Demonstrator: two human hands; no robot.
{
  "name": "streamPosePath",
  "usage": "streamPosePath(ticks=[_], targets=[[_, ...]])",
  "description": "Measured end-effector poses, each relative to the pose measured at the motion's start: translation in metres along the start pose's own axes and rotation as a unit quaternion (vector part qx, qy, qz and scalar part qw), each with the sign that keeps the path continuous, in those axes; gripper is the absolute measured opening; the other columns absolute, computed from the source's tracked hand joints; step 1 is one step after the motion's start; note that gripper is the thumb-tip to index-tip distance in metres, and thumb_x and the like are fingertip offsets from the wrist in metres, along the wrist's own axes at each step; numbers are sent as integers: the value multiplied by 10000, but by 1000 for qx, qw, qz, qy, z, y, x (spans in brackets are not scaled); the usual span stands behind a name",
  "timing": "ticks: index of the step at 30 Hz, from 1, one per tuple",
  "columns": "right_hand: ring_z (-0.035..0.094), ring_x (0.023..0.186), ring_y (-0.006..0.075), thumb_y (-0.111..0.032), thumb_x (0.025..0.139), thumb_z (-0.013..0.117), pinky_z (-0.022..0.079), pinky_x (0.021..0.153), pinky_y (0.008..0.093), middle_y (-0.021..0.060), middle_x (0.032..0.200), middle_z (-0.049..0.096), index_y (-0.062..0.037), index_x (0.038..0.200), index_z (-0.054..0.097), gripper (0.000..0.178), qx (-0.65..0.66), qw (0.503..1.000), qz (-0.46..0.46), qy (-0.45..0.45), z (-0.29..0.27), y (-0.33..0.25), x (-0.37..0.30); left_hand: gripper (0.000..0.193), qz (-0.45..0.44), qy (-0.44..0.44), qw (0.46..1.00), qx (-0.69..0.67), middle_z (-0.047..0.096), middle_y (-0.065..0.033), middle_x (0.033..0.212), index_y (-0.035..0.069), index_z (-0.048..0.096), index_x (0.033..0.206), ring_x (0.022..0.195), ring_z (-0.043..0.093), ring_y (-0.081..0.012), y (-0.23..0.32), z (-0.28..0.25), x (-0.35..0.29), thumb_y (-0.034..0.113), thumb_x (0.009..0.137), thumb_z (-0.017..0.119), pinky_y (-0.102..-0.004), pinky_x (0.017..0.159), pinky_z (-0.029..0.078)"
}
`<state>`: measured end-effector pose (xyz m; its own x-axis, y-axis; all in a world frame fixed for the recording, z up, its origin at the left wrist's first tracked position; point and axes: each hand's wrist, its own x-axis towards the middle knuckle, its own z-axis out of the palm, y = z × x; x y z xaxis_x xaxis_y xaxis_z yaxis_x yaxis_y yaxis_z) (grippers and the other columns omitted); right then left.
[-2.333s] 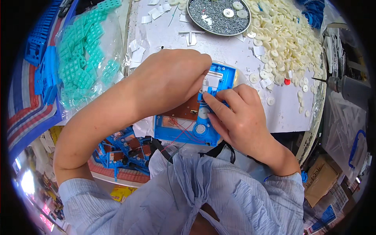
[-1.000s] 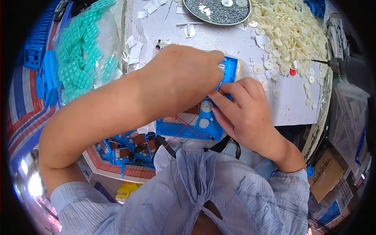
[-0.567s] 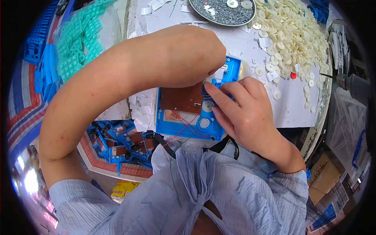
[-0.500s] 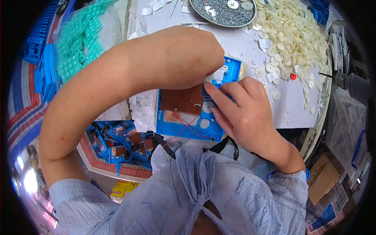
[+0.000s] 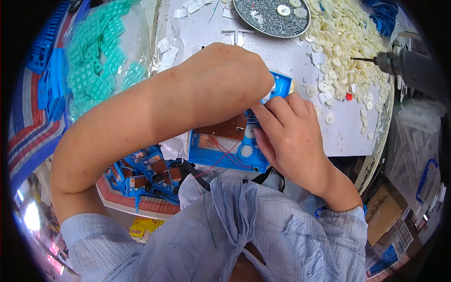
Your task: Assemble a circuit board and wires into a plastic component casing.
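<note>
A blue plastic casing [image 5: 217,157] lies in front of me, with a brown circuit board [image 5: 225,129] and thin red wires [image 5: 224,149] in it. My left hand [image 5: 239,70] arches over the casing's far part, back of the hand up, and its fingers are hidden beneath. My right hand [image 5: 293,129] rests at the casing's right side, fingers bent and closed. Its index fingertip reaches in beside the board, close under the left hand. What these fingertips hold or press is hidden.
A round tray [image 5: 307,21] of small screws and a heap of cream plastic gears [image 5: 340,42] lie beyond. At right is a grey power screwdriver [image 5: 413,68]. Green keypad sheets [image 5: 101,51] lie left; more blue casings [image 5: 145,174] sit below the table edge.
My left wrist and forearm have dropped slightly nearer, covering more of the board. The power screwdriver at right has shifted away from me and leftward. My right hand stays nearly in place.
</note>
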<state>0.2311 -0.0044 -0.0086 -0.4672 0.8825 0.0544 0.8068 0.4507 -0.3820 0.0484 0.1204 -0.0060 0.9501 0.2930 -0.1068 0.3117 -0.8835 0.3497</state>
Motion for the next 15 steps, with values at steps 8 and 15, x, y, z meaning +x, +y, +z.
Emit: streamPosePath(ticks=[8, 15], targets=[[556, 947, 241, -138, 795, 710, 434, 817, 402, 47, 973, 595, 20, 1266, 677, 498, -48, 999, -5, 4, 4, -5, -1, 123, 18, -4, 999, 50, 649, -106, 786, 67, 650, 854, 779, 711, -306, 6, 0, 0, 147, 787, 716, -403, 692, 569], [560, 962, 259, -137, 821, 689, 455, 812, 411, 79, 1034, 598, 12, 1294, 667, 496, -40, 999, -15, -5, 0, -7, -10, 133, -34, 144, 989, -3, 638, -79, 898, 77, 650, 901, 850, 703, -291, 8, 17, -11, 121, 795, 716, -394, 697, 561]])
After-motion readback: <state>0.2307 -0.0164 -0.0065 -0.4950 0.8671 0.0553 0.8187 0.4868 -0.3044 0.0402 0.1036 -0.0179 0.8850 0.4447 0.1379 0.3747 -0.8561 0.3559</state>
